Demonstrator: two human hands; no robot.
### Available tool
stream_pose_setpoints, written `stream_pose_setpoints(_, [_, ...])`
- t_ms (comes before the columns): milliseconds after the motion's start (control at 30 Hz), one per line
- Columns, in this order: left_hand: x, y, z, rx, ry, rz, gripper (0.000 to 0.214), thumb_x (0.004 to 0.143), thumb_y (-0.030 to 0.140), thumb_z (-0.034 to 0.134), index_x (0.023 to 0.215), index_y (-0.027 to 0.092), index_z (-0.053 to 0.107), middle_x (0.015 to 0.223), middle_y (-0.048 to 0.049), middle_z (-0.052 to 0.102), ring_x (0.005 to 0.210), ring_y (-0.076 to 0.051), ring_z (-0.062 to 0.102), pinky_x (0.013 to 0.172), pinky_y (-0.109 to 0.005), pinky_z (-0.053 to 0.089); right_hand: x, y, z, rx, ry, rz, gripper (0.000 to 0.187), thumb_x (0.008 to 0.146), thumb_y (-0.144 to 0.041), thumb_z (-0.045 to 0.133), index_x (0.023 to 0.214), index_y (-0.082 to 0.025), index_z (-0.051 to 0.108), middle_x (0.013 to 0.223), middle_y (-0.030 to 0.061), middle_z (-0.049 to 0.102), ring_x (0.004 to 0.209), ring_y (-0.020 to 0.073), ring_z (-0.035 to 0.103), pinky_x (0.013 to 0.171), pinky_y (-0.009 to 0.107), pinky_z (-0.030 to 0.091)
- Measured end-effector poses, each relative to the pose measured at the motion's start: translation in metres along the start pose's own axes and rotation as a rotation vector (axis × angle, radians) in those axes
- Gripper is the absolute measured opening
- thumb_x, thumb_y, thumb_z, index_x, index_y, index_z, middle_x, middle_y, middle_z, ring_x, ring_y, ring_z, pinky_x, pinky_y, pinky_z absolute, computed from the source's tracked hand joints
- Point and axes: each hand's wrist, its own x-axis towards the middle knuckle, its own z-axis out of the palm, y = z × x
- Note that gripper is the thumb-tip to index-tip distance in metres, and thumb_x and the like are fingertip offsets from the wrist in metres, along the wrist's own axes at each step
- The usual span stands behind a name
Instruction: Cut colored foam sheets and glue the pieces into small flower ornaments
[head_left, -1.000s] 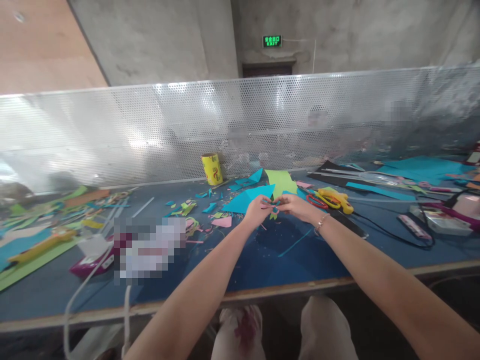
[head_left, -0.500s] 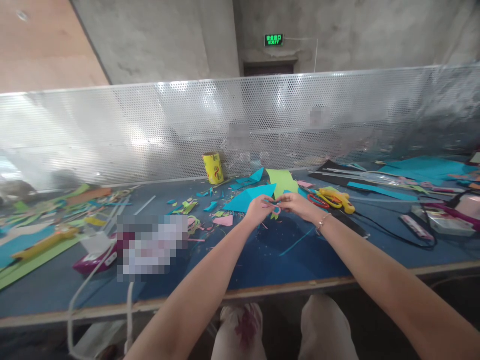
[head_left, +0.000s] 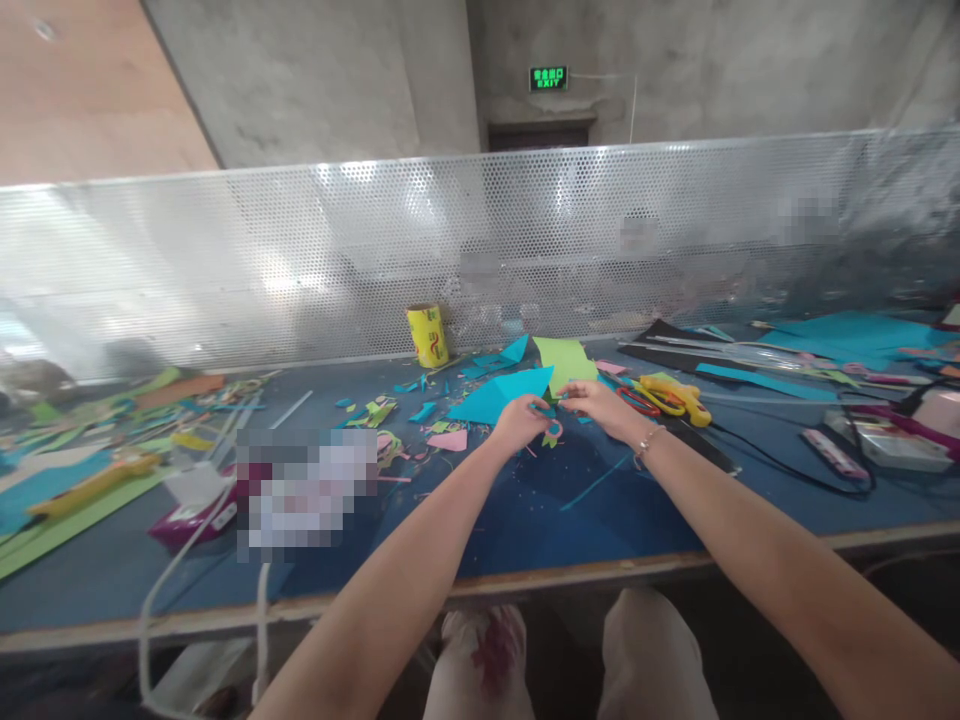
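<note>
My left hand (head_left: 520,424) is closed in a pinch above the middle of the table, with a tiny bluish bit at its fingertips. Just to its right, my right hand (head_left: 600,407) also has its fingers drawn together, a small gap away from the left. What either pinch holds is too small to name. Below the fingertips lies a small curled green-and-pink paper piece (head_left: 553,434). Behind the left hand is a blue paper sheet (head_left: 491,397), and a green paper sheet (head_left: 564,362) lies behind both hands.
Scissors (head_left: 637,398) and a yellow glue gun (head_left: 699,412) with a black cord lie right of my right hand. A yellow roll (head_left: 427,337) stands by the perforated metal screen (head_left: 345,270). Paper scraps (head_left: 448,440) litter the left; a purple-and-white device (head_left: 191,522) sits there.
My hands have moved slightly apart, so a gap now shows between the fingertips that met before. The things on the table lie as they did.
</note>
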Motion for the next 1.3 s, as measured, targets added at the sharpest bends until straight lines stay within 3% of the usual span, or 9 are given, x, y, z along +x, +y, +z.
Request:
stream_pose_setpoints(133, [-0.001,-0.003,0.001,0.128,0.002,0.063,0.014,0.057,0.018,0.060,0.071,0.017,0.059,0.067,-0.0015,0.063,0.068,-0.016,0.059,0.061,-0.024,0.044,-0.002,-0.002,-0.001,-0.007,-0.020,0.012,0.020,0.063,-0.020,0.058,0.082,-0.015,0.056,0.069,0.0007,0.057,0.060,0.0087,0.049,0.055,0.021,0.037])
stream_pose_setpoints(367, [0.002,-0.001,0.000,0.033,0.105,0.087,0.012,0.068,0.026,0.053,0.071,0.016,0.059,0.072,-0.0035,0.063,0.071,-0.015,0.058,0.065,-0.025,0.045,-0.003,-0.003,0.004,0.006,-0.079,0.024,0.026,0.061,-0.017,0.060,0.086,-0.014,0.054,0.065,-0.0006,0.055,0.058,0.0087,0.049,0.053,0.021,0.037])
stream_pose_setpoints(733, [0.001,-0.005,0.004,-0.211,-0.038,0.085,0.021,0.059,0.024,0.064,0.075,0.013,0.055,0.069,-0.0041,0.061,0.063,-0.013,0.057,0.054,-0.022,0.045,0.000,0.002,0.003,-0.029,-0.107,0.002,0.029,0.061,-0.021,0.061,0.089,-0.015,0.055,0.065,-0.0013,0.055,0.054,0.0084,0.049,0.051,0.022,0.035])
stream_pose_setpoints(867, [-0.002,-0.002,0.006,-0.131,0.002,0.124,0.023,0.057,0.022,0.065,0.075,0.014,0.054,0.067,-0.0021,0.060,0.063,-0.012,0.056,0.056,-0.023,0.044,-0.002,-0.001,0.006,-0.018,-0.090,-0.004,0.026,0.060,-0.021,0.062,0.084,-0.015,0.056,0.062,-0.0019,0.055,0.054,0.0090,0.049,0.050,0.022,0.035])
stream_pose_setpoints(1100, [-0.008,0.013,0.008,0.181,0.183,0.254,0.013,0.060,0.017,0.059,0.071,0.016,0.053,0.070,-0.0022,0.057,0.068,-0.013,0.053,0.062,-0.024,0.042,-0.006,-0.006,0.018,0.239,-0.058,0.046,0.018,0.058,-0.018,0.062,0.074,-0.017,0.055,0.066,-0.0011,0.059,0.063,0.0109,0.054,0.059,0.024,0.041])
stream_pose_setpoints(1300, [-0.008,0.013,0.009,0.236,0.239,0.325,0.017,0.061,0.009,0.053,0.076,0.016,0.053,0.075,-0.0041,0.056,0.073,-0.015,0.052,0.066,-0.025,0.043,-0.006,-0.007,0.025,0.389,-0.044,0.058,0.015,0.058,-0.018,0.062,0.073,-0.017,0.056,0.069,0.0001,0.060,0.066,0.0115,0.055,0.064,0.025,0.043])
